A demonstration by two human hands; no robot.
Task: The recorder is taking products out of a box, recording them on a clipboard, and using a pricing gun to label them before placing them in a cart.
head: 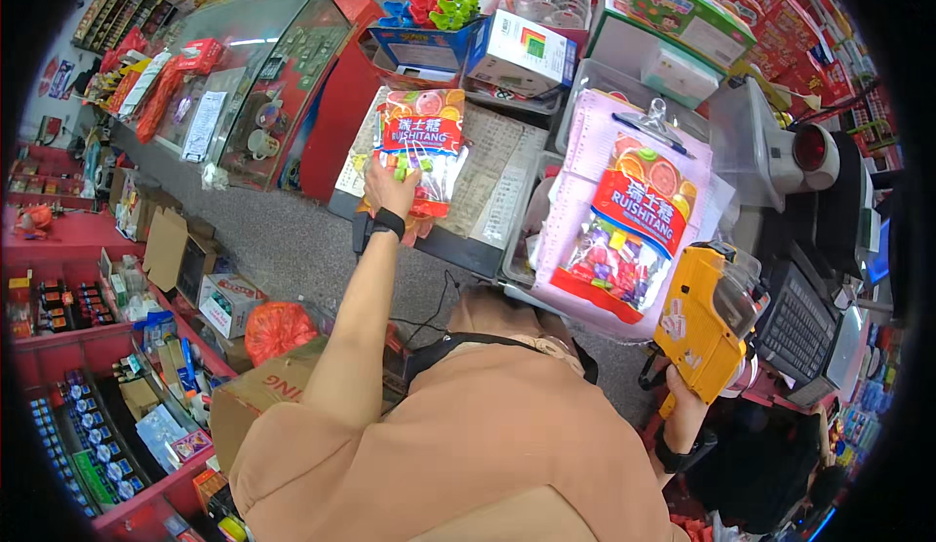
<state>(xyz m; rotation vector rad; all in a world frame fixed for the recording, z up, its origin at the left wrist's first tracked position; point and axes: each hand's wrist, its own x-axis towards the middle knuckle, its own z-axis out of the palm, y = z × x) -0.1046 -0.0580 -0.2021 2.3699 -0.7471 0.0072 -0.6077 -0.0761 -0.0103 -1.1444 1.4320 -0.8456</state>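
My left hand (393, 189) grips a candy bag (424, 140) by its lower left part, above papers (479, 169) on the counter. The bag is printed with fruit and has a clear window with wrapped sweets. In my right hand (684, 404) is a yellow handheld price labeller (703, 319), held by its handle at the right. Between the hands, a larger bag of the same candy (629, 231) lies on a clipboard with pink sheets (585, 169). A pen (653, 135) rests near the clipboard's metal clip.
A keyboard (797, 319) and a white barcode scanner (812, 151) stand at the right. Boxes (521, 52) and plastic bins line the counter's back. A glass display case (270, 81) stands at the upper left, with a carton (270, 388) and red shelving (66, 352) below it.
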